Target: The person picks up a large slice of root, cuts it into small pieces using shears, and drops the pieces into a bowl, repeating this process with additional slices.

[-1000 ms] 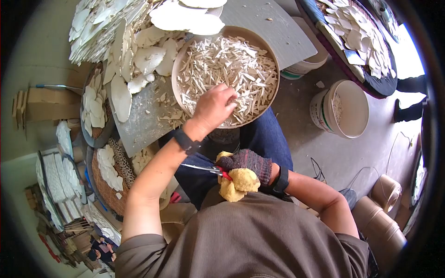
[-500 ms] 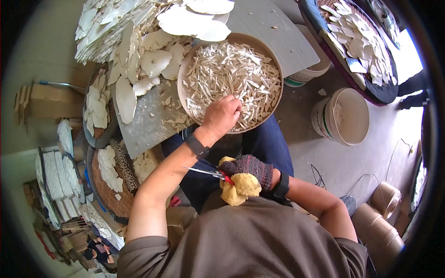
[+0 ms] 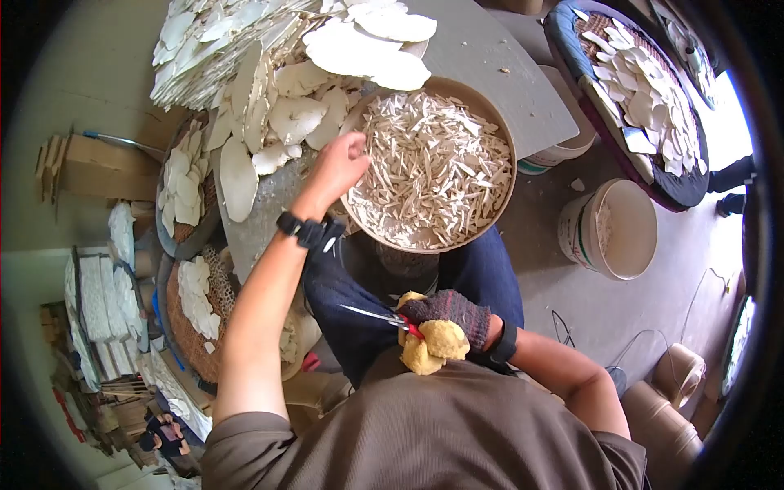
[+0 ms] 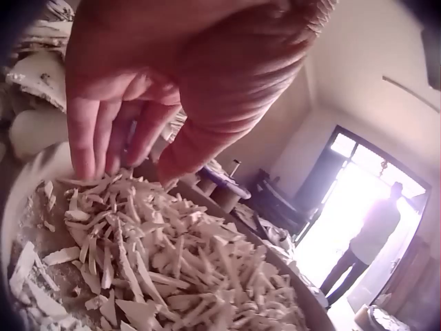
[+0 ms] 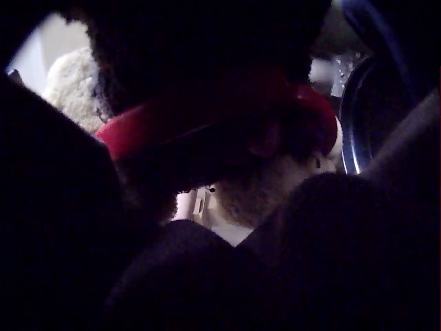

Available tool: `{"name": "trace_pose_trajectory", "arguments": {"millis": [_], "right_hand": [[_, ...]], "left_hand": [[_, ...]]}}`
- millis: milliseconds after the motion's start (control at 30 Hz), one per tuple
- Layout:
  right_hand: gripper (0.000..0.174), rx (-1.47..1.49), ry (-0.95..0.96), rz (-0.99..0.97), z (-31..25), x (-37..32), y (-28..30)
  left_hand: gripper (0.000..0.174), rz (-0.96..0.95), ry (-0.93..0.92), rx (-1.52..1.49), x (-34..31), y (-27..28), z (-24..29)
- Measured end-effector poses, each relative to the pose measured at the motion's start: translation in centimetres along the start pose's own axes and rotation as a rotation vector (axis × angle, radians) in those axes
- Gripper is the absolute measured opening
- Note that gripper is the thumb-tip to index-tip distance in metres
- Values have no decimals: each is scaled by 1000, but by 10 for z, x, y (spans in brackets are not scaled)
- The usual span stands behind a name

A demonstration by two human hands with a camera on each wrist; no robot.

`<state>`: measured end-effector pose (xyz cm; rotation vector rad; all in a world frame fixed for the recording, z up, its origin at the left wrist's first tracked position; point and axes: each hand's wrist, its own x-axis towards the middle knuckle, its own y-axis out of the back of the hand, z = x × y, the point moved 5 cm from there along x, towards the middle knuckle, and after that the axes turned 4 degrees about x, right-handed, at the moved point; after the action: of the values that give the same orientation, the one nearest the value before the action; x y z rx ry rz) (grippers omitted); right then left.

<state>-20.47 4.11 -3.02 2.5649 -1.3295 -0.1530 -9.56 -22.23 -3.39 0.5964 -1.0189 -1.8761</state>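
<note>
My bare left hand (image 3: 333, 170) hovers at the left rim of a round tray (image 3: 513, 175) heaped with thin white cut strips (image 3: 433, 163). In the left wrist view its fingers (image 4: 89, 141) point down, loosely bent, with the thumb apart from them, just above the strips. No object shows between them. Low by my lap, my gloved right hand (image 3: 449, 312) grips scissors (image 3: 371, 314) by their red handles, which have yellow foam (image 3: 445, 339) around them. The blades point left and look slightly parted. The right wrist view is dark, showing a red handle (image 5: 207, 114) and some foam.
Large pale slices (image 3: 294, 118) are piled on the grey board (image 3: 514, 106) beyond and left of the tray. A white bucket (image 3: 637, 229) stands on the floor to the right. Round racks (image 3: 694, 192) of slices flank both sides. A person (image 4: 372, 234) stands by the bright doorway.
My left hand has moved left from the near part of the strips to the tray's left rim, its fingers loosening. The right hand still grips the scissors in about the same place.
</note>
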Motion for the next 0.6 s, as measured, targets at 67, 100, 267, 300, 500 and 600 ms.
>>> {"name": "trace_pose_trajectory", "arguments": {"millis": [67, 100, 267, 300, 500, 600], "right_hand": [[25, 2, -36, -18, 4, 0, -3], [26, 3, -55, -28, 6, 0, -3], [27, -42, -85, -38, 5, 1, 1], [27, -40, -73, -34, 6, 1, 2], [22, -27, -37, 4, 12, 4, -3], [22, -16, -15, 30, 10, 3, 0]], "left_hand": [[26, 339, -121, 350, 14, -6, 5], [25, 243, -57, 336, 19, -13, 2], [25, -30, 203, -81, 27, -23, -3], [25, -43, 220, -209, 26, -23, -10], [28, -239, 346, -732, -7, -7, 5], [26, -290, 358, -807, -23, 1, 16]]}}
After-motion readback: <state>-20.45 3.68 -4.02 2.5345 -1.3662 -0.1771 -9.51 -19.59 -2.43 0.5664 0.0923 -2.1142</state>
